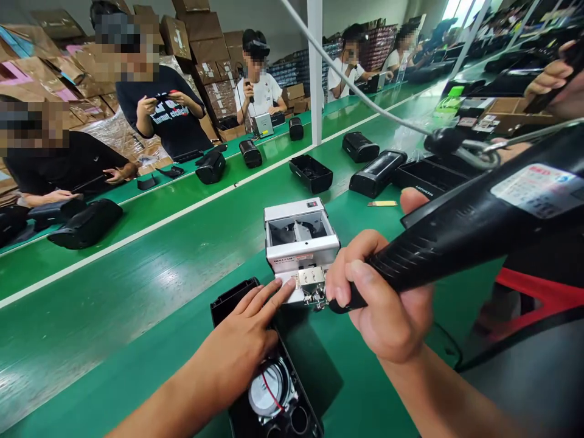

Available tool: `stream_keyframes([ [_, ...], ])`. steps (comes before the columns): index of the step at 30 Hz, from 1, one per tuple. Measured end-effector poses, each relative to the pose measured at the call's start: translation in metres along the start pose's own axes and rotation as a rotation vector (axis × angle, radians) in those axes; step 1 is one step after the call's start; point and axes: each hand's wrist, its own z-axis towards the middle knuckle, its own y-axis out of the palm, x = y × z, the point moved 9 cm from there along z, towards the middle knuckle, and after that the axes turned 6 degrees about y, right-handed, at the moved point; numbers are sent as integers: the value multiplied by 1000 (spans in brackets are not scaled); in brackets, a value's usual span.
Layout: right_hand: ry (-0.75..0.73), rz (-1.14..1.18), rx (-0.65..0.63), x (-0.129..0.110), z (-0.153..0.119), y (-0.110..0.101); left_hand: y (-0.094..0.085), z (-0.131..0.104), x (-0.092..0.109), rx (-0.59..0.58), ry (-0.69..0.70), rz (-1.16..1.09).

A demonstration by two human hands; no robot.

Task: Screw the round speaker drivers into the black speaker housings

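My right hand grips a black electric screwdriver, which slants down to the left. The tool's lower end meets the small metal outlet at the front of a silver screw feeder; the fingers hide its tip. With fingers stretched out, my left hand touches the feeder's front ledge beside that outlet and holds nothing. Under this hand lies an opened black speaker housing, partly covered by it. Inside the housing, a round speaker driver with a red wire shows.
Several black housings lie on the green conveyor belt, including an open shell. A cable runs down to the screwdriver past a white post. Co-workers stand across the line; another person's hand is at right.
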Motion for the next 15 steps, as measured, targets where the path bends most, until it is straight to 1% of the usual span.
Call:
stream_keyframes([
  [1,-24,-24,7,-2,2,-2,-7,-2,-3,34,-18,-33],
  [3,-73,-65,9,-6,6,-6,-28,-5,-8,120,-65,-159],
  [6,-112,-114,-43,-6,10,-3,-73,-2,-20,299,-152,-333],
  [8,-125,-180,-96,-3,10,3,-108,8,-32,502,-227,-279],
  [9,-135,-223,-124,-1,10,6,-122,15,-38,598,-263,-222],
  [10,-138,-266,-157,1,10,10,-131,24,-45,665,-307,-169],
  [11,-126,-307,-196,5,10,15,-135,34,-51,690,-339,-144],
  [13,-61,-373,-243,17,12,22,-134,50,-62,697,-391,-133],
  [14,-11,-391,-236,23,13,22,-131,52,-65,699,-413,-136],
  [15,53,-399,-219,30,15,21,-129,48,-64,715,-435,-134],
])
